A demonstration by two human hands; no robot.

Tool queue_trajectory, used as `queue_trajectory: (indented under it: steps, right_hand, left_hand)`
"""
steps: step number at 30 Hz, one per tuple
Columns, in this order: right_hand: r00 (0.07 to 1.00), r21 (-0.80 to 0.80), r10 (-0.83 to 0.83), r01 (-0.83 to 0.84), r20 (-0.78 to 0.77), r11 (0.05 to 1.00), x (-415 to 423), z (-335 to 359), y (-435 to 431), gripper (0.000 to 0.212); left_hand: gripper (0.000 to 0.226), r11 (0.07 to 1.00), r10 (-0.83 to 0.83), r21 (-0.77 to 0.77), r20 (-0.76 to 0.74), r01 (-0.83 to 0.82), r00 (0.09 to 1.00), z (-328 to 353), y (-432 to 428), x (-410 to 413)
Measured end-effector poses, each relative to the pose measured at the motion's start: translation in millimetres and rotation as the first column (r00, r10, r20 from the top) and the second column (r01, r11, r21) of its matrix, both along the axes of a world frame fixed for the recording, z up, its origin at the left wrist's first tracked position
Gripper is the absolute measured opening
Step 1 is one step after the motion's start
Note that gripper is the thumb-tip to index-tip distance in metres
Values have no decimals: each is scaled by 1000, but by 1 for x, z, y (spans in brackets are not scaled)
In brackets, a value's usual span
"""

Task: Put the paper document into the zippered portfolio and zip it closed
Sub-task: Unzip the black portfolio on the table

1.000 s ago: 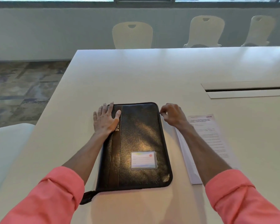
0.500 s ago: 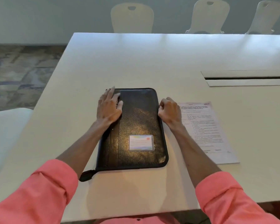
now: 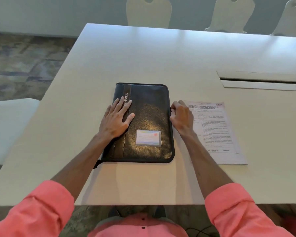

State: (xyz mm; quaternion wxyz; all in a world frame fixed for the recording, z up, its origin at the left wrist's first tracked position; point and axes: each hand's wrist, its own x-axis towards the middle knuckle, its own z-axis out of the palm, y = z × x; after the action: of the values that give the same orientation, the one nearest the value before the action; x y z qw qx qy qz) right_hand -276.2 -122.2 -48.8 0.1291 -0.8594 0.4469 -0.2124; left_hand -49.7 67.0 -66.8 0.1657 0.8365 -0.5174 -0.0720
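Right hand [image 3: 181,117] grip pinches portfolio [image 3: 149,120] edge; document [image 3: 217,132] just beside.

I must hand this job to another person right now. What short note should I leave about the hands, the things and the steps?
Left hand: flat, open, pressing the portfolio near its spine.
Right hand: curled at the portfolio's right edge, seemingly pinching the zipper; grip unclear.
Paper: flat on the table, right of the portfolio, partly under the right wrist.
Done: nothing inside yet.
Left: open, insert paper, zip closed.
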Motion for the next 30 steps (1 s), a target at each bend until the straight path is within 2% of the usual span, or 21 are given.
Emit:
queue_trajectory:
  steps: [18,26,30]
  right_hand:
    - [999,28,36,-37,33,999,-73,-10,97,3]
    - [994,54,-68,64,84,996,-99,-14,159,4]
    - [972,82,-174,162,158,983,-106,-19,186,4]
  left_hand:
    - [70,994,100,39,-33,-99,994,14,11,-22]
    - [69,995,90,48,-99,-86,991,21,17,-26]
    - [69,995,94,36,-117,-90,989,21,19,-26]
